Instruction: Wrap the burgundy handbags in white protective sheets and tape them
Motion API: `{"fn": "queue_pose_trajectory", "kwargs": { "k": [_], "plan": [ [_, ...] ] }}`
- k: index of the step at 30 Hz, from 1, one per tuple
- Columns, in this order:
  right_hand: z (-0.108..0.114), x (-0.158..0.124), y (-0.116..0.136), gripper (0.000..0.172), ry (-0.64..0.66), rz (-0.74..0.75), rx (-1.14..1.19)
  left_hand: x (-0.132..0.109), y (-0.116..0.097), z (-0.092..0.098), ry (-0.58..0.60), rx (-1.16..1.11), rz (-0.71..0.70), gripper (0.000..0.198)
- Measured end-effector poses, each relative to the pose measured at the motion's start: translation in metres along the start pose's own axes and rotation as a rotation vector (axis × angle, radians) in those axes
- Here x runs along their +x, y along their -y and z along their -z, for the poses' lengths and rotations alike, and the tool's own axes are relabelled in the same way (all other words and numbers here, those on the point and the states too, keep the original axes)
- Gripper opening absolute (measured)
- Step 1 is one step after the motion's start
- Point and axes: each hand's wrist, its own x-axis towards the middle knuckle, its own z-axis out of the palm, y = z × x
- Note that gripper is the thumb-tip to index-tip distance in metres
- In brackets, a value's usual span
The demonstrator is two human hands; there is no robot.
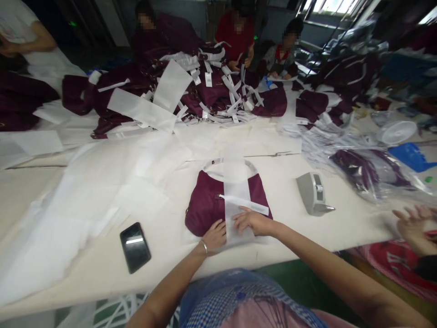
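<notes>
A maroon handbag point(205, 202) lies flat on the white table point(85, 269) in front of me. A wide white paper strip point(235, 182) runs down over its middle, with a narrower strip point(246, 204) across it. My left hand point(215, 236) rests at the bag's lower edge, fingers curled against the end of the wide strip. My right hand point(251, 221) lies with fingers stretched out flat on the strip, close beside the left.
A black phone point(135, 247) lies to the left, a grey tape dispenser point(312, 193) to the right. Bagged maroon bags point(368, 171) sit at right; heaps of bags and strips point(218, 98) fill the far side, where several people sit. Another person's hand point(414, 228) enters at right.
</notes>
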Motion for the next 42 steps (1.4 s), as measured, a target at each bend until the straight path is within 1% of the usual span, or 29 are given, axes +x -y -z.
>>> {"fn": "queue_pose_trajectory", "kwargs": {
  "k": [2, 4, 5, 7, 8, 9, 10, 11, 12, 13, 14, 15, 18, 20, 22, 25, 27, 29, 30, 32, 34, 36, 38, 40, 42],
  "plan": [
    [0.000, -0.009, 0.008, 0.051, 0.005, -0.045, 0.002, 0.000, 0.001, -0.001, -0.015, -0.003, -0.034, 0.040],
    [0.008, -0.019, 0.020, 0.066, -0.024, -0.099, 0.003, 0.000, 0.001, 0.000, -0.029, -0.008, -0.051, 0.044],
    [0.014, -0.023, 0.026, 0.070, -0.031, -0.110, 0.028, -0.001, 0.001, 0.001, -0.033, -0.012, -0.053, 0.045],
    [0.023, -0.030, 0.032, 0.070, -0.038, -0.120, 0.132, -0.001, 0.001, 0.002, -0.034, -0.025, -0.049, 0.048],
    [0.025, -0.032, 0.032, 0.064, -0.070, -0.138, 0.190, -0.001, 0.001, 0.003, -0.035, -0.030, -0.047, 0.050],
    [0.024, -0.032, 0.029, 0.057, -0.151, -0.182, 0.233, -0.001, 0.000, 0.003, -0.036, -0.033, -0.044, 0.051],
    [0.021, -0.030, 0.024, 0.050, -0.286, -0.252, 0.245, -0.001, 0.000, 0.004, -0.038, -0.034, -0.042, 0.052],
    [0.015, -0.026, 0.017, 0.046, -0.463, -0.342, 0.221, -0.001, 0.000, 0.004, -0.039, -0.033, -0.040, 0.052],
    [0.007, -0.021, 0.009, 0.042, -0.642, -0.431, 0.161, 0.000, -0.001, 0.005, -0.039, -0.032, -0.040, 0.053],
    [-0.003, -0.014, 0.001, 0.039, -0.781, -0.501, 0.073, 0.000, -0.001, 0.005, -0.038, -0.030, -0.039, 0.054],
    [-0.014, -0.007, -0.006, 0.038, -0.856, -0.546, -0.026, 0.000, -0.001, 0.005, -0.034, -0.027, -0.039, 0.054],
    [-0.024, 0.001, -0.012, 0.042, -0.867, -0.568, -0.122, 0.001, -0.001, 0.005, -0.029, -0.023, -0.037, 0.054],
    [-0.051, 0.025, -0.020, 0.059, -0.742, -0.573, -0.319, 0.001, -0.001, 0.003, -0.018, -0.013, -0.031, 0.052],
    [-0.061, 0.038, -0.020, 0.061, -0.708, -0.574, -0.370, 0.001, 0.000, 0.001, -0.016, -0.012, -0.031, 0.050],
    [-0.063, 0.045, -0.021, 0.058, -0.710, -0.549, -0.375, 0.001, 0.000, 0.000, -0.015, -0.018, -0.030, 0.049],
    [-0.059, 0.041, -0.026, 0.048, -0.758, -0.479, -0.330, 0.002, 0.000, 0.001, -0.020, -0.018, -0.027, 0.047],
    [-0.055, 0.027, -0.029, 0.049, -0.837, -0.480, -0.312, 0.001, 0.000, 0.001, -0.029, -0.009, -0.033, 0.047],
    [-0.054, 0.008, -0.030, 0.054, -0.902, -0.564, -0.328, 0.001, 0.000, 0.002, -0.043, -0.002, -0.041, 0.048],
    [-0.054, -0.002, -0.029, 0.054, -0.910, -0.624, -0.348, 0.001, 0.000, 0.002, -0.051, -0.001, -0.045, 0.048],
    [-0.055, -0.019, -0.028, 0.047, -0.874, -0.724, -0.392, 0.001, 0.000, 0.002, -0.066, 0.001, -0.049, 0.048],
    [-0.053, -0.028, -0.029, 0.036, -0.818, -0.750, -0.437, 0.001, 0.000, 0.002, -0.077, 0.002, -0.051, 0.047],
    [-0.046, -0.030, -0.034, 0.029, -0.784, -0.728, -0.471, 0.001, -0.001, 0.003, -0.089, 0.004, -0.050, 0.046],
    [-0.036, -0.028, -0.041, 0.026, -0.776, -0.707, -0.492, 0.001, -0.002, 0.004, -0.092, 0.004, -0.049, 0.046],
    [-0.026, -0.024, -0.045, 0.027, -0.785, -0.689, -0.497, 0.002, -0.002, 0.006, -0.082, 0.005, -0.049, 0.046],
    [-0.021, -0.020, -0.044, 0.034, -0.824, -0.654, -0.484, 0.002, -0.003, 0.007, -0.073, 0.007, -0.045, 0.048]
  ]
}}
